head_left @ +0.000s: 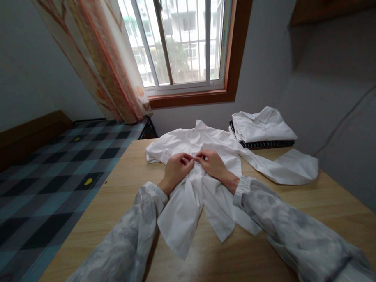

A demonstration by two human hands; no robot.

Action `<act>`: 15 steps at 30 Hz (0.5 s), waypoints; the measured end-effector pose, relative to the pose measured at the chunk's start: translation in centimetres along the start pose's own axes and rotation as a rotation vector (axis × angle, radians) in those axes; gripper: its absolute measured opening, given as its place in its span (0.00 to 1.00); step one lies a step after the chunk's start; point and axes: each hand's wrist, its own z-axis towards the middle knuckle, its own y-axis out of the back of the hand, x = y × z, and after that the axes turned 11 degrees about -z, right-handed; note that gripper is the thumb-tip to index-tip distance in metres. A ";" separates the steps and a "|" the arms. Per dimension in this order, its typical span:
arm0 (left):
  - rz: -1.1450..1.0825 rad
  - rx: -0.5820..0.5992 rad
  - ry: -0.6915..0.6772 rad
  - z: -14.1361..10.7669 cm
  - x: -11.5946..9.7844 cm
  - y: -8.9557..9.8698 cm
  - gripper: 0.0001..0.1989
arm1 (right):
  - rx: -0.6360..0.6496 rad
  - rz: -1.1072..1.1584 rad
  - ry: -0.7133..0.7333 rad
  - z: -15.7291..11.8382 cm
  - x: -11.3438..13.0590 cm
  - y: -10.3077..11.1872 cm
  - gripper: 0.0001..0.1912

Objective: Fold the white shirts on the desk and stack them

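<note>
A white long-sleeved shirt [196, 198] lies spread on the wooden table, its collar toward the window and its hem toward me. My left hand [178, 168] and my right hand [212, 164] meet at the middle of its front, fingertips almost touching. Each hand pinches the fabric along the front opening between thumb and fingers. Whether a button sits between the fingertips is too small to tell. Below the hands the two front panels hang apart. One sleeve [287, 168] stretches out to the right across the table.
A stack of folded clothes, with a white shirt [261, 126] on top of dark striped cloth [268, 144], sits at the table's back right. The wooden table [110, 209] borders a bed with a checked sheet [38, 191] on the left. A curtain [111, 69] hangs beside the window [184, 46].
</note>
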 end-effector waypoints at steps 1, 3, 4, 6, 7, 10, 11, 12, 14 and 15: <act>-0.003 -0.004 0.006 0.0 0.0 0.0 0.04 | 0.000 0.002 0.002 0.0 0.0 0.0 0.04; -0.011 -0.014 0.018 0.1 0.1 0.0 0.06 | -0.002 0.003 0.008 0.0 0.1 0.1 0.04; -0.015 -0.018 0.024 0.1 0.2 0.0 0.07 | -0.002 0.002 0.011 0.0 0.1 0.1 0.04; -0.032 -0.016 0.032 0.2 0.4 0.0 0.08 | -0.004 0.002 0.013 0.1 0.1 0.1 0.05; -0.049 -0.010 0.033 0.2 0.5 0.0 0.09 | -0.005 0.002 0.013 0.1 0.1 0.1 0.04; -0.120 0.028 0.037 0.4 0.9 -0.2 0.10 | -0.004 0.003 0.012 0.0 0.0 0.1 0.04; -0.141 0.042 0.039 0.5 1.1 -0.2 0.10 | -0.002 0.001 0.012 0.0 0.0 0.1 0.04; -0.156 0.054 0.040 0.5 1.2 -0.2 0.11 | 0.000 0.000 0.013 0.0 0.0 0.1 0.05; -0.172 0.081 0.038 0.6 1.3 -0.3 0.11 | 0.006 0.000 0.011 0.0 0.0 0.1 0.05; -0.175 0.093 0.035 0.6 1.3 -0.3 0.11 | 0.011 0.000 0.010 0.0 0.1 0.2 0.05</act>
